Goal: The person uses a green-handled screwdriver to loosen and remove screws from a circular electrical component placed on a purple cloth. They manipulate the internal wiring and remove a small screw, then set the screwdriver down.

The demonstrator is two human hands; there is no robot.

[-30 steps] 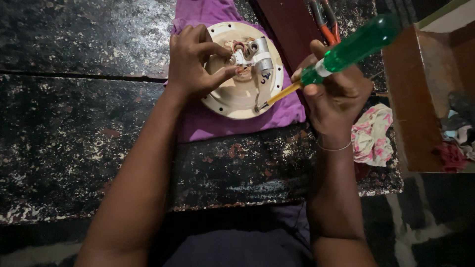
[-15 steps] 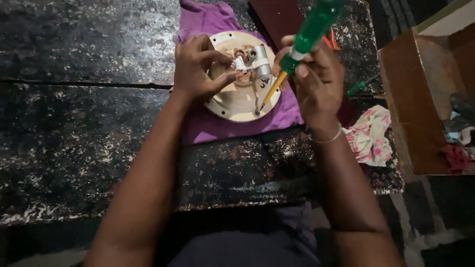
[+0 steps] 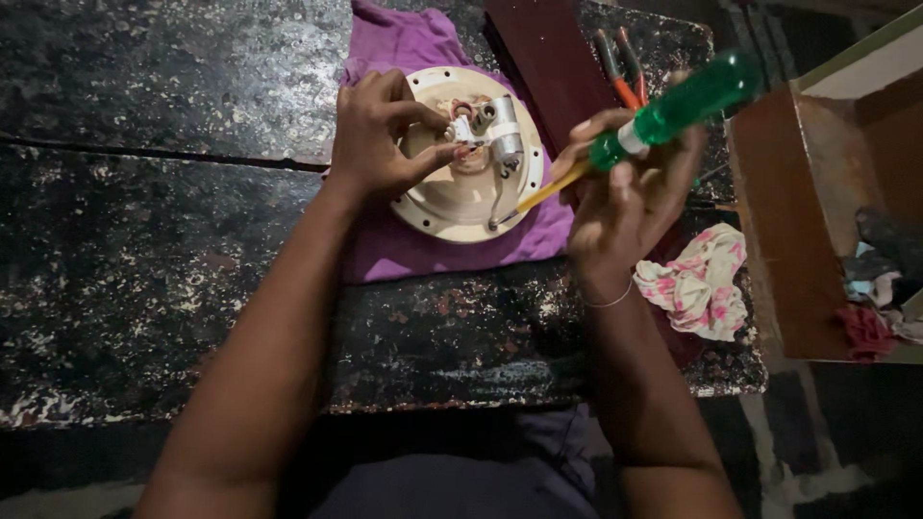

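A round cream-coloured plate (image 3: 452, 197) with a metal fitting (image 3: 498, 130) and wires at its centre lies on a purple cloth (image 3: 404, 245). My left hand (image 3: 377, 130) rests on the plate's left side, thumb and fingers pinching at the small parts beside the fitting. My right hand (image 3: 625, 197) grips a screwdriver (image 3: 673, 108) with a green translucent handle and yellow shaft. Its tip touches the plate near the lower right rim.
The work sits on a dark, worn black table (image 3: 144, 240). A dark red wooden strip (image 3: 548, 58) and orange-handled pliers (image 3: 620, 67) lie behind the plate. A floral rag (image 3: 702, 284) lies right of my wrist. A brown open box (image 3: 817, 211) stands at the right edge.
My right hand tilted the screwdriver upright over the plate half a second ago, then laid it back so the handle points up-right. My left hand stayed on the plate.
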